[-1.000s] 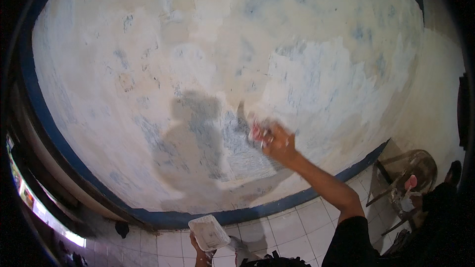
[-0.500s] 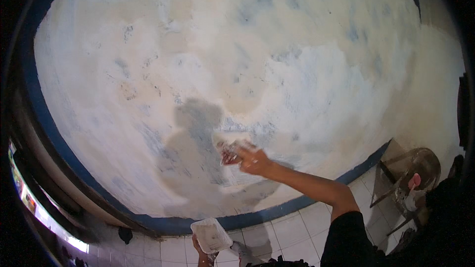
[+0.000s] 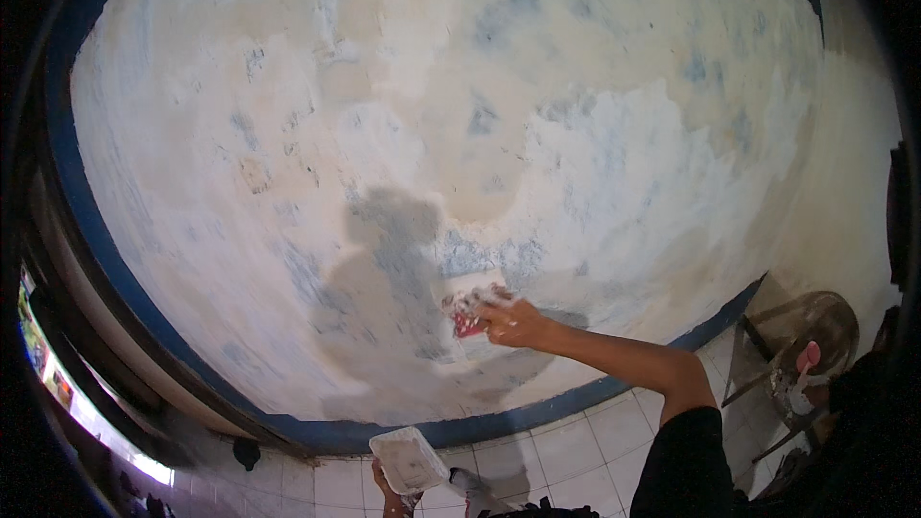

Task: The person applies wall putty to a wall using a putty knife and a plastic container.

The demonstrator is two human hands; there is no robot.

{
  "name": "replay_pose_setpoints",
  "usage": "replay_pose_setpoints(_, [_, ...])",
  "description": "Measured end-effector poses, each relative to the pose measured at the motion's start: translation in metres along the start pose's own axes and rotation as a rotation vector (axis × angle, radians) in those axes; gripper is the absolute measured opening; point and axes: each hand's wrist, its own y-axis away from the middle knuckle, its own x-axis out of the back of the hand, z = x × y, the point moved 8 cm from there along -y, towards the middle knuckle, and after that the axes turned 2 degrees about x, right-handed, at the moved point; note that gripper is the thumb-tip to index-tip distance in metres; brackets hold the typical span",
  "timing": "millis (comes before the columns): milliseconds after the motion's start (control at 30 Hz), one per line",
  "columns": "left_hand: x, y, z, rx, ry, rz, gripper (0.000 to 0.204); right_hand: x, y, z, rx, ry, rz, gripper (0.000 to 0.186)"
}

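Note:
Low on the patchy white-and-blue wall (image 3: 259, 115), my right hand (image 3: 508, 324) grips a putty scraper (image 3: 472, 324) with a reddish handle, smeared with pale filler; its broad blade meets the wall amid wet-looking streaks. At the bottom, my left hand (image 3: 383, 480) holds a white rectangular plastic tub (image 3: 408, 459), slightly tilted, with pale residue inside. The left fingers are partly hidden by the tub. My shadow falls on the wall around the scraper.
A dark blue band (image 3: 345, 434) edges the wall above white floor tiles (image 3: 566, 451). At right stands a worn chair (image 3: 827, 312) with a pink object (image 3: 808, 355), something whitish and dark shapes beside it. A bright opening (image 3: 67, 393) lies at the far left.
My right hand and the scraper have moved down and a little left since the first frame, then slightly right since the second. My left hand and the tub stay low in view.

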Motion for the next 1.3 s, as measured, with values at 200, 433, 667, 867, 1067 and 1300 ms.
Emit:
replay_pose_setpoints(200, [0.004,0.006,-0.002,-0.008,0.063,-0.060,0.070,0.104,-0.035,0.090,-0.421,0.084,0.332,0.041])
replay_pose_setpoints(433, [0.043,-0.017,-0.003,-0.077,-0.006,-0.046,0.066,0.025,-0.004,0.020,-0.152,0.144,0.102,0.034])
replay_pose_setpoints(667, [0.031,-0.018,0.001,-0.059,-0.017,-0.147,0.066,0.149,-0.061,0.022,-0.178,0.253,0.425,0.028])
replay_pose_setpoints(867, [0.018,-0.014,-0.012,-0.012,0.000,-0.100,0.066,0.041,-0.020,0.034,-0.031,0.361,0.160,0.041])
replay_pose_setpoints(1067, [0.029,-0.020,-0.005,-0.061,0.017,-0.063,0.066,0.070,-0.022,0.062,-0.449,-0.361,0.239,0.039])
replay_pose_setpoints(1300, [0.022,-0.014,-0.008,-0.064,0.030,-0.011,0.065,0.187,-0.111,0.109,-0.274,0.503,0.513,0.043])
